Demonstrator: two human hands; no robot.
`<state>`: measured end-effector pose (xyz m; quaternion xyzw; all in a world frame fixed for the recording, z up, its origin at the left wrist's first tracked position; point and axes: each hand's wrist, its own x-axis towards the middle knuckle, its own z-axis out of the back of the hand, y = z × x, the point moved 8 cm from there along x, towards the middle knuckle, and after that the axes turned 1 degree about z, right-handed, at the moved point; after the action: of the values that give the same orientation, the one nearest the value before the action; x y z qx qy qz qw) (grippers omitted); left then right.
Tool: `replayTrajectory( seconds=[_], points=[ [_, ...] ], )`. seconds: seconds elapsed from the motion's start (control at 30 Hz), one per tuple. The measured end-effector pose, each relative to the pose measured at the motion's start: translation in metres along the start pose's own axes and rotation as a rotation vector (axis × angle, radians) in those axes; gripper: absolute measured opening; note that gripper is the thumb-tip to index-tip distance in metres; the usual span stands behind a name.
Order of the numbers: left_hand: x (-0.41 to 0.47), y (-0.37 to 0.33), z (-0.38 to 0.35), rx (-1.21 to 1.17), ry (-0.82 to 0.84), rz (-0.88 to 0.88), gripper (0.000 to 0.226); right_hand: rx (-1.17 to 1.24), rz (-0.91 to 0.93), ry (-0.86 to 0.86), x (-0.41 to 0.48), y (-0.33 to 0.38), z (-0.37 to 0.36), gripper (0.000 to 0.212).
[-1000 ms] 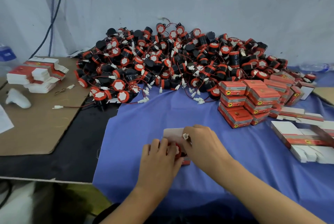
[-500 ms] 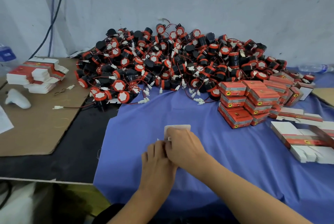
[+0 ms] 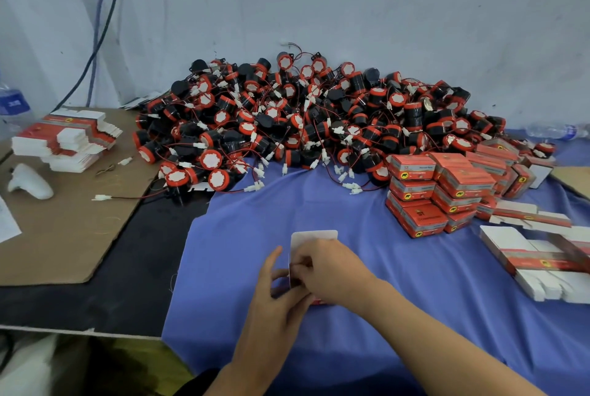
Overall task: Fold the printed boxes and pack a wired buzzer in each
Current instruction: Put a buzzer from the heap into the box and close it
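Box (image 3: 314, 237): white flap up, between both hands.
Left hand (image 3: 281, 296): grips its left side.
Right hand (image 3: 329, 271): curled over its top.
Packed boxes (image 3: 421, 220): print unreadable.

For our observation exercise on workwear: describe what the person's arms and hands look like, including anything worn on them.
The left hand and right hand are bare: no gloves, and no ring, watch or bracelet is visible. Both arms are uncovered as far as the frame shows; no sleeve is in view.

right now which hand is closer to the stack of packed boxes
Right. The right hand works the open box on the side toward the stack; the left hand holds its far side.
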<state>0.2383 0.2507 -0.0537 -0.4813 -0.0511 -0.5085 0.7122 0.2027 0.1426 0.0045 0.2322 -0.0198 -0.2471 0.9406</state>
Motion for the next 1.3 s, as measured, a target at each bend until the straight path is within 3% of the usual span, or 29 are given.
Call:
replayTrajectory(
  seconds=[0.07, 0.27, 0.37, 0.47, 0.6, 0.67, 0.77, 0.9, 1.0, 1.13, 1.17, 1.23, 1.3],
  points=[
    [0.002, 0.007, 0.003, -0.037, -0.029, 0.072, 0.026, 0.023, -0.006, 0.014, 0.000, -0.005, -0.001, 0.019],
    [0.004, 0.013, 0.003, -0.166, 0.038, 0.142, 0.027, -0.142, 0.030, 0.117, 0.004, -0.002, -0.009, 0.031],
    [0.004, 0.012, 0.004, -0.181, 0.042, 0.160, 0.027, -0.137, -0.018, 0.025, 0.006, -0.001, -0.004, 0.016],
    [0.004, 0.014, 0.003, -0.190, 0.053, 0.169, 0.020, -0.191, -0.032, -0.045, 0.006, 0.001, -0.001, 0.015],
    [0.000, 0.017, 0.002, -0.192, 0.031, 0.178, 0.016, -0.218, 0.149, 0.040, 0.003, 0.009, -0.001, 0.017],
    [-0.006, 0.024, 0.003, -0.234, -0.020, 0.250, 0.026, -0.256, 0.268, 0.099, -0.004, 0.007, -0.007, 0.024],
    [-0.010, 0.034, 0.002, -0.337, -0.019, 0.386, 0.043, -0.262, 0.280, 0.153, -0.011, -0.004, -0.017, 0.030],
    [-0.008, 0.027, -0.001, -0.219, 0.042, 0.289, 0.055, -0.311, 0.383, 0.046, -0.018, -0.001, -0.020, 0.031],
    [-0.005, 0.024, -0.002, -0.155, 0.070, 0.245, 0.048, -0.080, 0.487, -0.324, -0.033, 0.000, -0.005, 0.018],
    [-0.004, 0.015, -0.010, 0.084, 0.119, 0.149, 0.036, 0.320, 0.214, -0.690, -0.055, -0.047, 0.001, 0.020],
    [-0.005, 0.014, -0.010, 0.118, 0.108, 0.146, 0.036, 0.496, 0.115, -0.719, -0.058, -0.064, -0.004, 0.017],
    [-0.005, 0.011, -0.010, 0.148, 0.089, 0.145, 0.035, 0.876, -0.099, -0.612, -0.053, -0.091, -0.025, 0.009],
    [-0.002, 0.008, -0.008, 0.131, 0.082, 0.135, 0.035, 1.013, -0.193, -0.513, -0.046, -0.102, -0.039, 0.014]
  ],
)
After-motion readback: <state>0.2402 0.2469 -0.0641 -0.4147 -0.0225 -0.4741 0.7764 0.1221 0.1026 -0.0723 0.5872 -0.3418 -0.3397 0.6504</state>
